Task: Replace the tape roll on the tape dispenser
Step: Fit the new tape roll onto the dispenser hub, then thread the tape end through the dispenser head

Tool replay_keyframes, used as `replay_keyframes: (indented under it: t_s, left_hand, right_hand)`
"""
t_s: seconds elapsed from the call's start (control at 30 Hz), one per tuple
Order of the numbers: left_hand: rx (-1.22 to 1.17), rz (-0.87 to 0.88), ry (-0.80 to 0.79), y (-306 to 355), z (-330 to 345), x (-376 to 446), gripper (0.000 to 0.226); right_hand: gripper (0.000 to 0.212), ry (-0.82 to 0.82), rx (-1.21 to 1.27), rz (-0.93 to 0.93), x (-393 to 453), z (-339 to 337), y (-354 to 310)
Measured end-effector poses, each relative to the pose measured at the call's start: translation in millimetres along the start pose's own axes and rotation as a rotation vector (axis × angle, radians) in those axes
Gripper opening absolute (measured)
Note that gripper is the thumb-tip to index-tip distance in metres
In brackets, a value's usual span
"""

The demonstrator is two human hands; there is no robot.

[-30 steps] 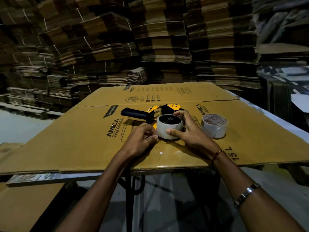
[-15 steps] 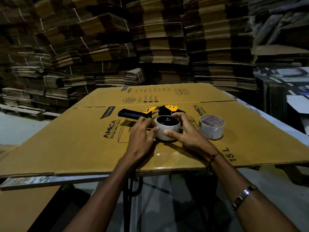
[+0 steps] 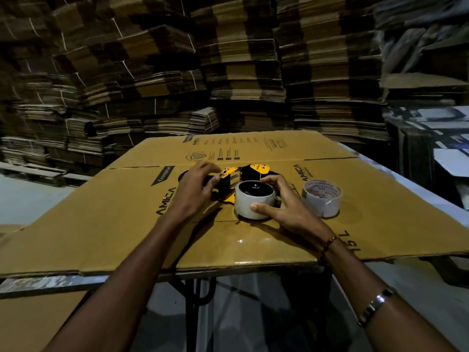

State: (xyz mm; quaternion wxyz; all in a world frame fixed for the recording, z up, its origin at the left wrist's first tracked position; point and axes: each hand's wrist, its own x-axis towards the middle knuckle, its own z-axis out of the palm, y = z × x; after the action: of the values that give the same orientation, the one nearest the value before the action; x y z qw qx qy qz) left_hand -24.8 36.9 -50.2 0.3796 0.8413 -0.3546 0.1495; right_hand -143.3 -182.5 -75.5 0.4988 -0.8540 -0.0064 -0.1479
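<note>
Two hands: left hand [image 3: 196, 185] is gripping the tape dispenser [image 3: 250, 172]; right hand [image 3: 284, 208] is clasping the mounted roll [image 3: 254, 199].
Spare roll [image 3: 321, 200]: sitting right of centre.
Cardboard sheet [image 3: 101, 224]: overhanging the lower edge.

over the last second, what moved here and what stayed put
The left hand left the near side of the white tape roll on the black and yellow tape dispenser, moved up and away, and now grips the dispenser's black handle. The right hand kept holding that roll, thumb in front, fingers behind. The spare white roll with red print stayed to the right on the brown cardboard sheet.
</note>
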Motion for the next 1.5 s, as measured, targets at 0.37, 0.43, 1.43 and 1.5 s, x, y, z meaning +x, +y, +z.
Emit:
replay_keyframes:
  t_s: [0.37, 0.43, 1.43, 1.5]
  left_hand:
    - [0.568, 0.070, -0.135, -14, -8, -6, 0.052]
    - [0.549, 0.055, -0.139, -4, -15, -13, 0.045]
    - [-0.241, -0.100, -0.176, 106, 10, -38, 0.014]
    - [-0.220, -0.112, -0.041, 93, 1, -16, 0.013]
  right_hand:
    - [0.054, 0.134, -0.019, 0.020, 0, -4, 10]
    - [0.055, 0.142, -0.034, 0.024, 0, -5, 10]
    - [0.065, -0.157, -0.121, 0.221, 48, -37, -21]
    - [0.067, -0.154, -0.103, 0.207, 45, -38, -25]
